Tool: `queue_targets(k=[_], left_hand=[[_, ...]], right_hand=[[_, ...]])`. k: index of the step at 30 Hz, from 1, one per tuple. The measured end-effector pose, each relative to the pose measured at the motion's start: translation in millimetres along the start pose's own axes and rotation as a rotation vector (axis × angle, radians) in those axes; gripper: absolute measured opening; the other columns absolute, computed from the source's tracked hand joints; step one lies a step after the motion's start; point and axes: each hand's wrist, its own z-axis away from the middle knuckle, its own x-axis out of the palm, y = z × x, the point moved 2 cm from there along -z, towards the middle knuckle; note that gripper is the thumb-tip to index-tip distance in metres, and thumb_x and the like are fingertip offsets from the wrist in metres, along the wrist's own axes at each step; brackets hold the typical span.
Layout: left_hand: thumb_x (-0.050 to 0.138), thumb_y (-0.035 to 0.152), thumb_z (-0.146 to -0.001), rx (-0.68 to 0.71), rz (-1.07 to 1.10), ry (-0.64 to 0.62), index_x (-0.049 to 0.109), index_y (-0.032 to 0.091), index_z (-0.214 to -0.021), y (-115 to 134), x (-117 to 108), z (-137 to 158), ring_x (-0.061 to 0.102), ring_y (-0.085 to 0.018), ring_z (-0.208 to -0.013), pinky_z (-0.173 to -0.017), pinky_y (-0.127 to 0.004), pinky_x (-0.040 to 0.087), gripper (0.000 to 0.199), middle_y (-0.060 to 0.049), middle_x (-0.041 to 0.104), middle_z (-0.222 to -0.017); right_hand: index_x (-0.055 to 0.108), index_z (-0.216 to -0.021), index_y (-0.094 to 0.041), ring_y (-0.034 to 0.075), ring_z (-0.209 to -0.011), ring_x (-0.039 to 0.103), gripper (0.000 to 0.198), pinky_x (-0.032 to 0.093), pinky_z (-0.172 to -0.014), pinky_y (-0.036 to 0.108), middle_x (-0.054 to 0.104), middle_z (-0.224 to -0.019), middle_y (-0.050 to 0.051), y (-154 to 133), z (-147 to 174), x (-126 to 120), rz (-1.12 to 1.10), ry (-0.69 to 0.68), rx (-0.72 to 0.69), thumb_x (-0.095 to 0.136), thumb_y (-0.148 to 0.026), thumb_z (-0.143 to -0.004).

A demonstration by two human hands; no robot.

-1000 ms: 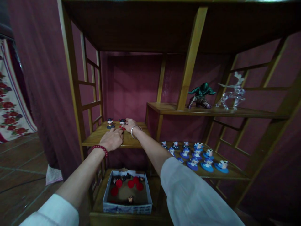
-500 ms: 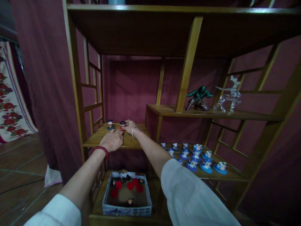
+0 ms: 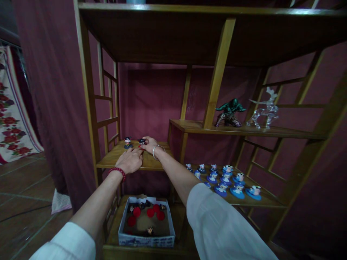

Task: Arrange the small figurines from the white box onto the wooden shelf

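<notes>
On the left shelf board, my right hand (image 3: 149, 145) has its fingers closed round the side of a small black-haired figurine (image 3: 141, 142), which stands upright with red at its foot. My left hand (image 3: 131, 160) lies palm down in front of it, fingers stretched forward and the tips at or close to that red part; whether they touch it I cannot tell. A second black-haired figurine (image 3: 127, 142) on a dark round base stands a little to the left, apart from both hands.
Below, an open cardboard box (image 3: 146, 241) holds red discs and several small figurines. Several blue-based figurines (image 3: 222, 189) stand on the lower right shelf. A green crouching statue (image 3: 231, 112) and a clear glass deer (image 3: 264, 112) occupy the board above. Wooden uprights (image 3: 218, 76) divide the unit.
Both hands and the figurine between them stay almost in place. The whole view has shifted very slightly.
</notes>
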Motion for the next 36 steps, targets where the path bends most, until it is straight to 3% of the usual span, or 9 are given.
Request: queue_targets(k=[9,17,26,36], left_hand=[[0.022,0.031,-0.083,-0.005,0.009,0.017,0.047,0.022,-0.116,-0.4,0.8,0.1,0.039,-0.022,-0.111,-0.091,-0.036,0.033,0.042,-0.002,0.047,-0.125],[0.023,0.03,-0.083,-0.019,0.006,0.02,0.048,0.023,-0.115,1.3,-1.3,1.7,0.039,-0.02,-0.113,-0.093,-0.034,0.031,0.042,-0.001,0.047,-0.125],[0.026,0.033,-0.083,-0.095,-0.058,0.084,0.053,0.026,-0.11,8.1,-8.0,12.3,0.051,-0.02,-0.102,-0.084,-0.034,0.038,0.039,-0.004,0.058,-0.111],[0.024,0.034,-0.083,-0.192,-0.118,0.182,0.059,0.021,-0.095,13.3,-11.3,26.1,0.056,-0.02,-0.091,-0.075,-0.03,0.042,0.039,-0.007,0.062,-0.098]], right_hand=[[0.057,-0.103,-0.022,0.013,-0.087,0.057,0.048,0.042,-0.08,0.025,0.064,-0.092,-0.001,-13.1,14.5,-12.4,0.108,0.05,0.032,0.065,-0.032,-0.056],[0.053,-0.107,-0.018,0.015,-0.087,0.057,0.053,0.044,-0.077,0.026,0.061,-0.097,0.005,-12.0,19.7,-22.0,0.192,0.064,0.073,0.062,-0.041,-0.06],[0.055,-0.106,-0.015,0.016,-0.09,0.057,0.049,0.044,-0.078,0.025,0.06,-0.102,0.008,-17.6,33.1,-29.6,0.238,0.077,0.103,0.062,-0.033,-0.061],[0.061,-0.097,-0.014,0.016,-0.084,0.059,0.037,0.044,-0.073,0.022,0.064,-0.093,0.005,-32.8,60.0,-41.0,0.238,0.053,0.124,0.061,-0.024,-0.062]])
